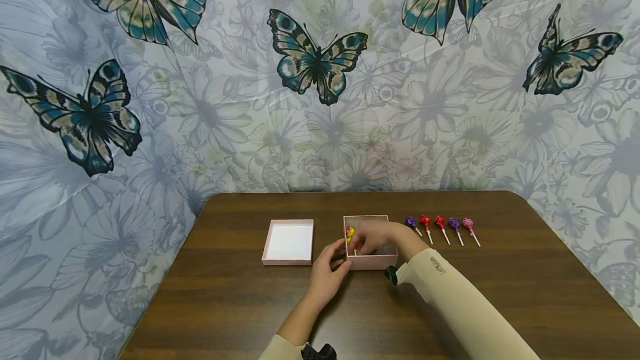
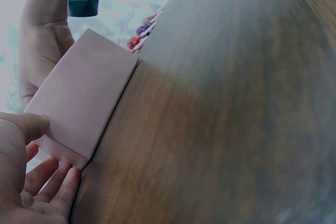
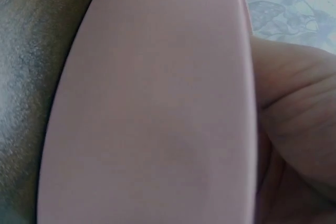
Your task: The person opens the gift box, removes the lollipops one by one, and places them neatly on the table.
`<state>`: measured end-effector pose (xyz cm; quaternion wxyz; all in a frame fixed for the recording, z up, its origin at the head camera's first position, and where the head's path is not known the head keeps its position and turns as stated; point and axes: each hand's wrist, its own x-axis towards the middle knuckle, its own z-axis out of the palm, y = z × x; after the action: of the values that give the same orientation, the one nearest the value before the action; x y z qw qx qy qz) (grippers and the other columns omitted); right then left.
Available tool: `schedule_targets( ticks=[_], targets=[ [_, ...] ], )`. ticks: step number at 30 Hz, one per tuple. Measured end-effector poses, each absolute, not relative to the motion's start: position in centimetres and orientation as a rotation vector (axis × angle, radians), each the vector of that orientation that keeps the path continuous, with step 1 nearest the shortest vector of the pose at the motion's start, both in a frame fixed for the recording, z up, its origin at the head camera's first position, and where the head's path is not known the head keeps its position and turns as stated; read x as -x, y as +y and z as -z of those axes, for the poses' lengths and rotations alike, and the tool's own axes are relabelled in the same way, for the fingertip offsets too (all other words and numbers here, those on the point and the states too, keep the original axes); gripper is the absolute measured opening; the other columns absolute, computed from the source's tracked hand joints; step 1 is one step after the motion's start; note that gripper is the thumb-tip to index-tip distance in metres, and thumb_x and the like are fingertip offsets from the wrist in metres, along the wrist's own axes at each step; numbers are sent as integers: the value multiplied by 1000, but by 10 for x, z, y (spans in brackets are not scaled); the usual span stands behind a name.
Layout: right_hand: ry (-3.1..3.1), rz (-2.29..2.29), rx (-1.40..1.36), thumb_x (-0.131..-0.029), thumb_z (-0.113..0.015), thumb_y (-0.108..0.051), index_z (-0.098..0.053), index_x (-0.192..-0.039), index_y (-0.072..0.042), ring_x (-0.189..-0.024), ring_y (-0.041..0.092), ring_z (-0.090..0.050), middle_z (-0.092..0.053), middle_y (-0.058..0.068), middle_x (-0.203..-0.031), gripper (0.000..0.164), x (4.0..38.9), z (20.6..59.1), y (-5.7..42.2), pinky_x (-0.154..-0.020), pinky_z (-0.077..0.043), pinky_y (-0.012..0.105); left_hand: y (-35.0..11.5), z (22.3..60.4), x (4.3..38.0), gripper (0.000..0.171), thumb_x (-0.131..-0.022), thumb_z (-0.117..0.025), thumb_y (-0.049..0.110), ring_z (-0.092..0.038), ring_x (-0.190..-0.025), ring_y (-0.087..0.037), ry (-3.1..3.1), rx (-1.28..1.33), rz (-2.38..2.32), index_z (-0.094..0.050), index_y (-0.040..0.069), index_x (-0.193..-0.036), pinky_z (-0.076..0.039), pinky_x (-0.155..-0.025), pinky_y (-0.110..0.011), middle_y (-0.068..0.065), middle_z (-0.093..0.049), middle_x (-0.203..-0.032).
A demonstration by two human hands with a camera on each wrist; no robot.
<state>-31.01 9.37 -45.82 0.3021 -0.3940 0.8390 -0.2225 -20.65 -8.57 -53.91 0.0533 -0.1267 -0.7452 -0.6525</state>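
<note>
A pink open-topped box [image 1: 372, 263] stands on the table. My left hand [image 1: 327, 276] holds its near left corner; in the left wrist view the thumb [image 2: 37, 128] lies on the front wall and the fingers are along the left side. My right hand [image 1: 374, 236] reaches down inside the box, and its fingertips are partly hidden. Beside those fingers, against the left inner wall, is a lollipop [image 1: 349, 233] in a yellow and pink wrapper, and a white stick shows below it. Whether the right fingers pinch anything cannot be made out. The right wrist view shows mostly the box wall [image 3: 147, 103].
Left of the box lies a pink lid [image 1: 288, 242] with a white inside. A row of several lollipops [image 1: 440, 221], purple, red and pink, lies to the right, sticks toward me. Behind the wooden table [image 1: 225, 304] hangs a butterfly-patterned cloth [image 1: 320, 143].
</note>
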Motion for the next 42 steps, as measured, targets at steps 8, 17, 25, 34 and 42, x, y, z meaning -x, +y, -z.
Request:
schedule_targets(
  ticks=[8,17,25,34,42],
  targets=[
    [2255,601,1010,-89,-65,5,-78,-103,-11,-54,2,-42,-58,-9,-67,25,307,461,93,-52,-36,14,-86,538,206,50,-91,-71,8,-59,-124,-32,-2278,380,1983,-55,7,-139,-56,-101,-42,-13,-60,-134],
    [2260,625,1064,-86,-66,6,-77,-95,-7,-58,1,-44,-56,-8,-68,19,305,460,92,-54,-38,14,-82,531,202,50,-91,-67,-2,-58,-123,-37,-2309,336,1936,-54,1,-139,-54,-101,-48,-18,-59,-132],
    [2279,660,1024,-87,-65,5,-77,-99,-9,-60,2,-48,-63,-4,-71,21,306,460,95,-56,-42,15,-82,509,189,48,-90,-65,-4,-57,-121,-43,-2282,379,1927,-53,-6,-137,-55,-99,-50,-24,-59,-130],
    [2306,694,1013,-88,-72,-3,-76,-104,-10,-71,4,-59,-72,2,-84,19,301,443,101,-66,-53,18,-86,534,203,49,-91,-69,6,-60,-122,-33,-2298,375,1941,-56,5,-138,-56,-100,-40,-14,-60,-133],
    [2382,746,960,-87,-78,-16,-76,-105,-17,-75,8,-60,-70,-5,-84,18,301,436,112,-67,-54,22,-87,541,207,49,-91,-69,7,-60,-122,-33,-2316,390,1907,-56,4,-138,-57,-98,-34,-15,-60,-134]
  ],
)
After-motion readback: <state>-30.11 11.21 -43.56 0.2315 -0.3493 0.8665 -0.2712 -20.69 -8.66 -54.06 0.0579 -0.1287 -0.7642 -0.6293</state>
